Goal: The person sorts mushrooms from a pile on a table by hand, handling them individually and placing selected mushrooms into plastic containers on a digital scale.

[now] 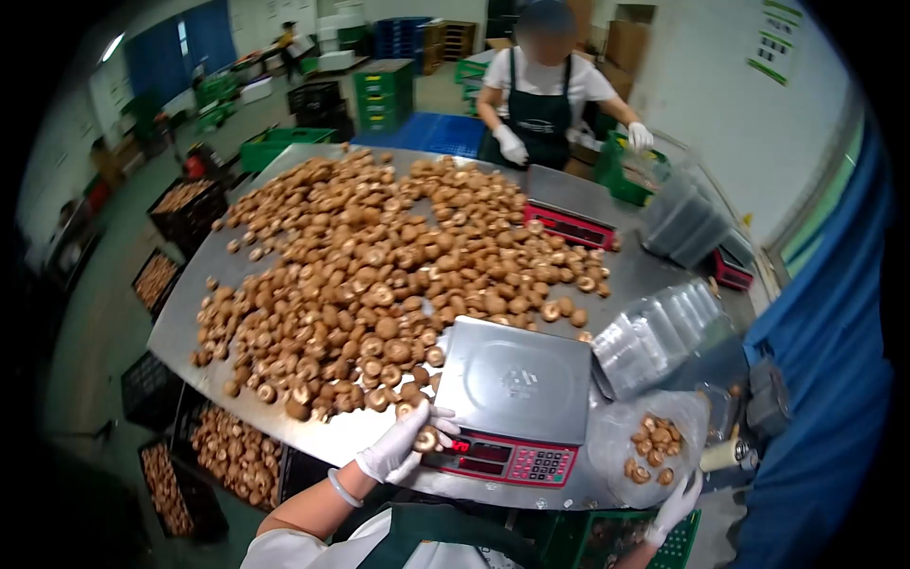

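1. Dark crates (147, 389) of mushrooms stand on the floor, to the left of my left hand, beside and below the table edge.
2. A broad heap (351, 256) of brown mushrooms covers much of the metal table (180, 313), beyond my left hand and spreading to both sides of it.
3. My left hand (403, 448), in a white glove with a pale band at the wrist, is closed around a mushroom (427, 439), its pale underside showing. Another mushroom (405, 411) is right at the fingers.
4. The scale (514, 379) sits just right of my left hand, with a flat metal plate, a red front, a keypad and lit red digits too blurred to read surely.
5. Across the table, well beyond both my hands, a person (540, 104) in a dark apron and white gloves reaches one hand toward a green crate (627, 171).
6. Clear plastic trays (659, 332) lie beyond my right hand, past the bag.
7. A clear bag (611, 431) lies between the scale and my right hand, with a small group of mushrooms (654, 441) on or in it; I cannot tell which.
8. My right hand (676, 507), also gloved, is at the bag's near edge, fingers extended. I cannot tell whether it grips the plastic.
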Demonstrator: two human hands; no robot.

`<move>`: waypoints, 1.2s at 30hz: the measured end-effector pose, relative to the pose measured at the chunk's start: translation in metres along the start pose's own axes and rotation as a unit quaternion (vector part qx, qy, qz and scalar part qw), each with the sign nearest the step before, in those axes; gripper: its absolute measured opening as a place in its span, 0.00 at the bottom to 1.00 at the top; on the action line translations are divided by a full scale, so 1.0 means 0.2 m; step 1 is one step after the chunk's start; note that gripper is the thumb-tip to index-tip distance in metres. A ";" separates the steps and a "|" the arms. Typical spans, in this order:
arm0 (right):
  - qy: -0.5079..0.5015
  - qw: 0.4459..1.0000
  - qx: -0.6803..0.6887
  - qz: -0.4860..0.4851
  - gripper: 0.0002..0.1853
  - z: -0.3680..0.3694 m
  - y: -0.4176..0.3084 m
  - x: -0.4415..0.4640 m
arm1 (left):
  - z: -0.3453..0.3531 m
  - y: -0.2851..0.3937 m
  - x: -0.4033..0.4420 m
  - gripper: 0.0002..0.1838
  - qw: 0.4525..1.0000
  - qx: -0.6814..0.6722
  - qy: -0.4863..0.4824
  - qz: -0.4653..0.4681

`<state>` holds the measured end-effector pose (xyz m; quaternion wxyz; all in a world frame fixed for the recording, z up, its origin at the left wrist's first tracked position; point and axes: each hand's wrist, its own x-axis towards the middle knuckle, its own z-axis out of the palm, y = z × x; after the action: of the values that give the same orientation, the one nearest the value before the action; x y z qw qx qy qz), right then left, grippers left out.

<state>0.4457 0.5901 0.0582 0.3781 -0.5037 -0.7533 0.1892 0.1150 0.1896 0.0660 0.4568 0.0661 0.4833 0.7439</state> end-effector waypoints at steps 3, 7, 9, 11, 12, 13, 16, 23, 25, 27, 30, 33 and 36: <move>-0.010 0.974 -0.082 -0.213 0.23 0.31 -0.55 0.20 | -0.30 0.15 -0.23 0.32 0.983 0.070 0.144 0.094; -0.044 0.917 -0.185 -0.352 0.22 0.72 -0.64 0.34 | -0.97 0.21 -0.66 0.24 0.807 0.248 0.464 0.268; -0.087 0.921 -0.233 -0.300 0.20 0.78 -0.64 0.38 | -1.25 0.10 -0.89 0.21 0.609 0.435 0.621 0.232; -0.022 0.910 -0.209 -0.358 0.14 0.81 -0.59 0.45 | -1.28 0.02 -1.02 0.20 0.568 0.424 0.672 0.216; -0.033 0.915 -0.205 -0.345 0.13 0.82 -0.57 0.50 | -1.35 -0.06 -1.06 0.17 0.606 0.395 0.652 0.226; -0.058 0.918 -0.239 -0.311 0.13 0.82 -0.57 0.53 | -1.28 -0.08 -1.07 0.16 0.605 0.392 0.663 0.203; -0.079 0.928 -0.228 -0.284 0.11 0.86 -0.51 0.62 | -1.19 -0.22 -0.97 0.15 0.631 0.332 0.678 0.180; -0.127 0.960 -0.186 -0.165 0.09 0.78 -0.57 0.82 | -1.03 -0.17 -0.76 0.18 0.638 0.402 0.640 0.146; -0.089 0.963 -0.150 -0.205 0.09 0.70 -0.61 0.82 | -1.02 -0.16 -0.70 0.19 0.613 0.472 0.614 0.154; -0.064 0.960 -0.096 -0.257 0.09 0.62 -0.71 0.75 | -0.98 -0.12 -0.62 0.23 0.613 0.533 0.565 0.143; -0.088 0.937 -0.009 -0.338 0.09 0.53 -0.90 0.49 | -0.91 -0.09 -0.53 0.33 0.564 0.659 0.486 0.104; -0.152 0.897 0.025 -0.414 0.08 0.57 -1.04 0.07 | -0.94 -0.12 -0.48 0.35 0.550 0.686 0.462 0.119; -0.227 0.845 -0.045 -0.482 0.03 0.58 -1.12 -0.27 | -1.01 -0.16 -0.48 0.35 0.576 0.653 0.466 0.158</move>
<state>0.2303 0.4573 0.1123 0.2170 -0.0364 -0.9738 0.0578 0.0814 -0.0105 -0.0324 -0.1225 0.0658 0.9664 0.2163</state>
